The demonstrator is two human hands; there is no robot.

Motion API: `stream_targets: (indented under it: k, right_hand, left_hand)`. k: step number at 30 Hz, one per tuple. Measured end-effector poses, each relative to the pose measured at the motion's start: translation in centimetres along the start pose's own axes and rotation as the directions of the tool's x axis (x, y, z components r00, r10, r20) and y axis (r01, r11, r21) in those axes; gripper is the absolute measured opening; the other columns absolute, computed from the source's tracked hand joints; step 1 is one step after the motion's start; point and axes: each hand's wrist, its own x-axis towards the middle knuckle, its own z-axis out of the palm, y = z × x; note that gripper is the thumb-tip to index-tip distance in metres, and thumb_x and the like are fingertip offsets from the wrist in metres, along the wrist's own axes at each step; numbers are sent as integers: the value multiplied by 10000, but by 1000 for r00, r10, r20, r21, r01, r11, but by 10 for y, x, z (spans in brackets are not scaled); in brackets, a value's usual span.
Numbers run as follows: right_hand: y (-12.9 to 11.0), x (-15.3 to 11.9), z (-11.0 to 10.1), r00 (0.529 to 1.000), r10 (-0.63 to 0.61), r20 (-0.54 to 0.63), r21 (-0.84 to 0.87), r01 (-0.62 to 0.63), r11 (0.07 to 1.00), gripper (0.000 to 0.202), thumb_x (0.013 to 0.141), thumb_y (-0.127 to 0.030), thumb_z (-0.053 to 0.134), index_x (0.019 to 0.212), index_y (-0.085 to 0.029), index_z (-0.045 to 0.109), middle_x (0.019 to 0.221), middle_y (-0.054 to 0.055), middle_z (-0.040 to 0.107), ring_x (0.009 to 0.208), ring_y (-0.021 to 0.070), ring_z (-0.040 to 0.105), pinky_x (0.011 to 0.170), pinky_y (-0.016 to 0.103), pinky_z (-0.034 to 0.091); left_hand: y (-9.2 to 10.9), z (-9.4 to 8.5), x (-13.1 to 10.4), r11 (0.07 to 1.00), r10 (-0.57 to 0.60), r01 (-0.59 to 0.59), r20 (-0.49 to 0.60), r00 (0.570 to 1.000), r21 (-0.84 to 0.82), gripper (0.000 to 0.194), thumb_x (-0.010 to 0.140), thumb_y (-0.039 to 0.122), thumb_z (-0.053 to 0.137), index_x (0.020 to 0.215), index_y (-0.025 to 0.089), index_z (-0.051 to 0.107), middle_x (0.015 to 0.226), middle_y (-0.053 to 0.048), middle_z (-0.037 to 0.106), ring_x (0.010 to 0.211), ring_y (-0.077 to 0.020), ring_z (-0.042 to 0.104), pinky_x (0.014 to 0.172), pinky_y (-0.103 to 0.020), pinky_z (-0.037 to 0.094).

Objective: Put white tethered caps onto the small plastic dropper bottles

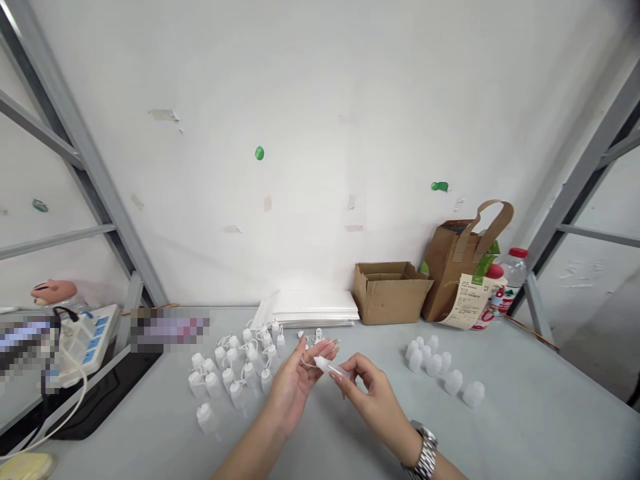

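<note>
Between my hands is a small translucent squeeze bottle [329, 366] with a white nozzle top, tilted toward the left. My right hand [369, 388], with a metal watch at the wrist, pinches its body between thumb and fingers. My left hand [294, 385] lies palm up under the nozzle end, its fingers stretched out. A thin white strap runs from the nozzle to the left fingers; whether a cap rests there I cannot make out. Left of my hands stand several similar white-topped bottles [231, 375]. Small white caps [319, 335] lie just beyond my left fingertips.
Several translucent pieces [434, 364] are grouped on the grey table [530, 407] to the right. At the back are stacked white sheets [313, 308], a cardboard box [393, 300], a paper bag [445, 267] and a red-capped bottle [515, 270]. A power strip [95, 343] with cables lies left.
</note>
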Motion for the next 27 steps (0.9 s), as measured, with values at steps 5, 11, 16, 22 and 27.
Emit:
stream_targets:
  k: [5,11,16,22,27]
  right_hand:
    - [1,0,-1,1000,7,-29,10,-7,1000,248,799,-410,550,704,-183,523,613,-22,506,611,134,461,605,247,380]
    - [-3,5,-9,991,21,-134,224,10,975,240,777,-424,580,799,-186,578,693,2,531,644,139,462,595,247,388]
    - [-3,5,-10,991,27,-131,341,19,940,248,782,-432,572,821,-188,597,676,-1,526,612,127,450,567,234,383]
    - [3,4,-10,988,31,-153,368,28,929,232,804,-420,552,834,-194,589,611,-25,480,587,118,428,563,227,373]
    - [-3,3,-14,986,-6,-167,349,65,935,218,785,-414,575,821,-201,602,668,-8,510,607,122,438,561,229,376]
  left_hand:
    - [0,-1,1,992,57,-59,27,998,114,459,850,451,398,983,97,658,1103,-132,641,1089,-239,543,999,-358,345]
    - [-10,-8,2,681,443,-332,-7,896,653,402,798,480,457,859,149,677,921,-89,702,884,-239,627,868,-389,438]
    - [-15,-9,-3,546,557,-405,43,829,734,364,846,419,394,841,166,655,812,-55,713,750,-196,656,733,-327,498]
    - [-13,-12,-4,170,679,-594,344,649,786,254,843,296,463,751,206,681,772,-18,713,742,-163,643,696,-274,489]
    - [-11,-16,-1,-49,712,-646,480,512,762,191,825,218,512,742,229,683,765,13,718,718,-138,639,675,-248,487]
